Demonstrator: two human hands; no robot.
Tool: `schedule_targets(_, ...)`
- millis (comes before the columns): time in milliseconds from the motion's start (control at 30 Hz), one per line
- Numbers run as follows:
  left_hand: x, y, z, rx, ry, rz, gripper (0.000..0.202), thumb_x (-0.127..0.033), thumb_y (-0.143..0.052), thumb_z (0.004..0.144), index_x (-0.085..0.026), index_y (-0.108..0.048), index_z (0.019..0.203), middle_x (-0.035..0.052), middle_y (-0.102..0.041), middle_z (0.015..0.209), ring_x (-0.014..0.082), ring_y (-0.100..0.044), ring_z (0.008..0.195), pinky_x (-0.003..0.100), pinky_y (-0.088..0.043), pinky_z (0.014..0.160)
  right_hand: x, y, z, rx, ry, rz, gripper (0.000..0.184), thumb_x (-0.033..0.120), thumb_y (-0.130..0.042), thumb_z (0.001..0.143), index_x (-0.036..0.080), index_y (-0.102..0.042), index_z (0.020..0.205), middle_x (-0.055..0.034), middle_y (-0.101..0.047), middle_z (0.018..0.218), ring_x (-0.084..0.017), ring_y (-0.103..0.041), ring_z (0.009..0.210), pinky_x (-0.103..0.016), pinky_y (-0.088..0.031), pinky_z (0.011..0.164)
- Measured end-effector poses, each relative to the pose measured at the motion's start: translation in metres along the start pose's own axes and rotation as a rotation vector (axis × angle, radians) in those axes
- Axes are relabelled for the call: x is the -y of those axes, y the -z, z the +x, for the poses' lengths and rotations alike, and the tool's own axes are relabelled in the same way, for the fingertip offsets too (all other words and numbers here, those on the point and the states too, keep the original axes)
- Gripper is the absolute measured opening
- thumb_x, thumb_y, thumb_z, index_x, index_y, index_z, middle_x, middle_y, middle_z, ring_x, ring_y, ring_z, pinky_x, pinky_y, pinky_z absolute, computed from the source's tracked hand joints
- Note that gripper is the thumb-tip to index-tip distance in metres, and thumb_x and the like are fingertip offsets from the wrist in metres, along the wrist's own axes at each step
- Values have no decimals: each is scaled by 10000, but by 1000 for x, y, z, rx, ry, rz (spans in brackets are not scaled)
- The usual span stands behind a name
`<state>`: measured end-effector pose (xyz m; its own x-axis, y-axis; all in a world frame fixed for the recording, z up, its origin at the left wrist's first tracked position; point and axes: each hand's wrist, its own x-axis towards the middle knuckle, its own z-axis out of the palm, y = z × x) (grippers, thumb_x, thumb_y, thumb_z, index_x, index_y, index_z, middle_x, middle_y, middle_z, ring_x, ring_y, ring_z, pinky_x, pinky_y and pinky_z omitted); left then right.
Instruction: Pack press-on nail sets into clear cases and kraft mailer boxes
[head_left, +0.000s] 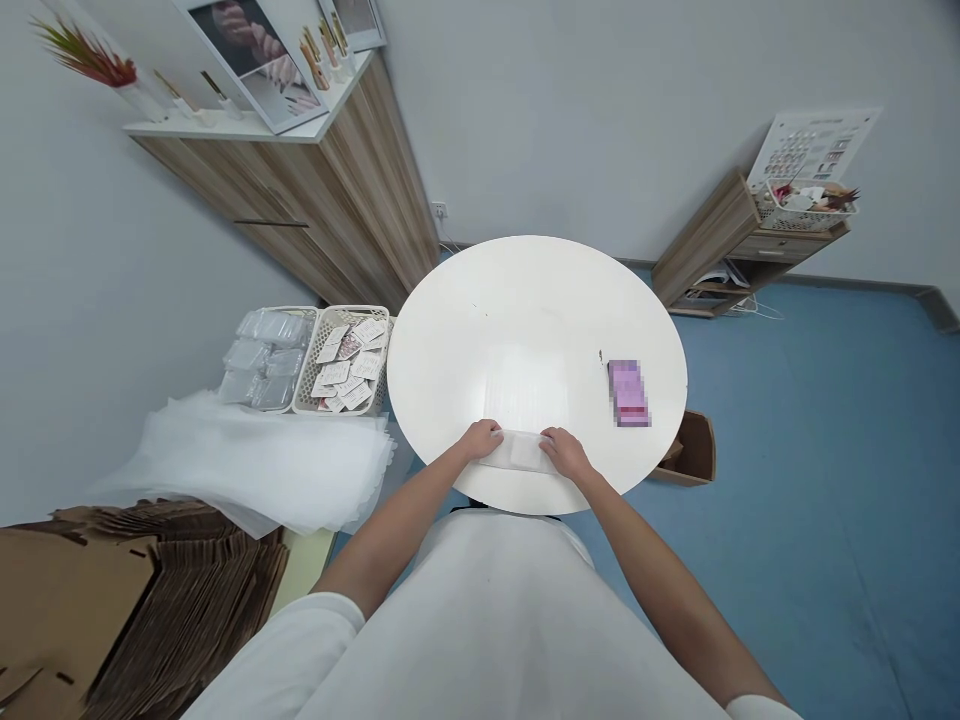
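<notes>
At the near edge of the round white table [450,330] stood a person in white, and there they were, two bare hands busy! The left hand [481,440] had thumb and fingers pinched narrow on one end of a folded translucent sheet [506,455]; the right hand [566,452] had the other end, its grip just as narrow. Between them the sheet lay in a flat strip on the table, with a whiter patch showing towards its right end, too pale for me to make out.

Off the table's near left, low down, came a thick stack of brown cardboard [210,600], and beyond that a broad pile of white translucent sheets [255,455]. Over on the table's right, a brown box [686,477] sat on the blue floor [810,480], partly under the table! On the tabletop, towards its right edge, lay a purple rectangular thing [628,393], blurred into squares.

And by the table's left edge, two pale baskets side by side: the nearer one [382,375] full of printed cards [349,370], the outer one [309,315] heaped with clear packets [281,362]. Past the table's far left rose a wood-grained cabinet [360,170] with a framed picture [262,70] on top; past its far right stood a wooden shelf unit [705,240].
</notes>
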<state>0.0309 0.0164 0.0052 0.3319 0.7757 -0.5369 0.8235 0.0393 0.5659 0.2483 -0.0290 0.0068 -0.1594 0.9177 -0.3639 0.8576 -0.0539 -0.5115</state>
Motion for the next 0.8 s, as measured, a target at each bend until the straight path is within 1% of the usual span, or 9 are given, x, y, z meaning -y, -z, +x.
schedule_targets(100, 1, 1, -3, -7, 25, 41, 167, -249, -408, 748, -193, -557, 800, 24, -622, 878, 155, -563, 775, 245, -421, 628, -2, -2, 5, 8, -22, 15, 275, 331, -344, 844, 230, -531, 1020, -60, -576, 968, -181, -546, 869, -301, -379, 721)
schedule_targets(200, 2, 1, -8, -35, 62, 102, 189, -199, -419, 715, -201, -542, 858, 32, -614, 926, 178, -558, 825, 279, -413, 668, -4, -4, 9, -4, -38, 22, 284, 352, -346, 844, 233, -542, 1013, -57, -572, 951, -178, -546, 857, -299, -378, 720)
schedule_targets(400, -2, 1, -14, -90, 83, 218, 189, -197, -428, 718, -204, -516, 885, 55, -594, 949, 231, -532, 898, 400, -349, 780, -14, -8, 5, -129, -61, -8, 300, 348, -339, 843, 209, -536, 1021, -82, -554, 969, -192, -536, 851, -323, -382, 732)
schedule_targets(500, -1, 2, -18, -125, 74, 250, 190, -205, -425, 727, -200, -512, 896, 66, -573, 966, 241, -507, 927, 411, -340, 790, -25, -7, -3, -201, -97, -22, 306, 314, -336, 837, 202, -513, 1061, -103, -530, 1002, -219, -511, 905, -345, -387, 749)
schedule_targets(567, 0, 2, -21, -200, 52, 259, 241, -182, -427, 718, -203, -498, 947, 73, -548, 1004, 243, -485, 952, 396, -350, 784, -31, -7, -10, -299, -113, -24, 332, 297, -345, 827, 197, -471, 1118, -118, -504, 1054, -248, -473, 970, -376, -381, 777)
schedule_targets(633, 1, 3, -26, -299, -19, 245, 306, -135, -409, 707, -211, -480, 995, 73, -517, 1043, 234, -464, 976, 375, -359, 783, -33, -6, -17, -415, -91, -27, 365, 277, -333, 825, 199, -421, 1171, -127, -468, 1125, -270, -420, 1044, -422, -355, 823)
schedule_targets(700, 0, 3, -31, -358, -149, 231, 329, -103, -380, 708, -216, -478, 1001, 67, -497, 1060, 223, -445, 1004, 370, -349, 814, -29, -7, -23, -482, -16, -40, 366, 250, -310, 832, 202, -408, 1181, -125, -439, 1183, -273, -373, 1107, -457, -309, 876)
schedule_targets(733, -2, 3, -33, -357, -230, 238, 316, -105, -373, 716, -218, -484, 989, 65, -494, 1061, 220, -435, 1019, 375, -335, 840, -25, -7, -25, -478, 43, -54, 352, 239, -304, 835, 203, -424, 1164, -121, -434, 1201, -266, -360, 1128, -462, -286, 899)
schedule_targets(800, -7, 1, -37, -303, -394, 282, 255, -154, -392, 738, -219, -495, 962, 63, -489, 1072, 220, -414, 1053, 391, -290, 893, -15, -8, -28, -389, 197, -100, 311, 236, -313, 839, 207, -474, 1103, -105, -436, 1225, -247, -350, 1155, -452, -250, 937)
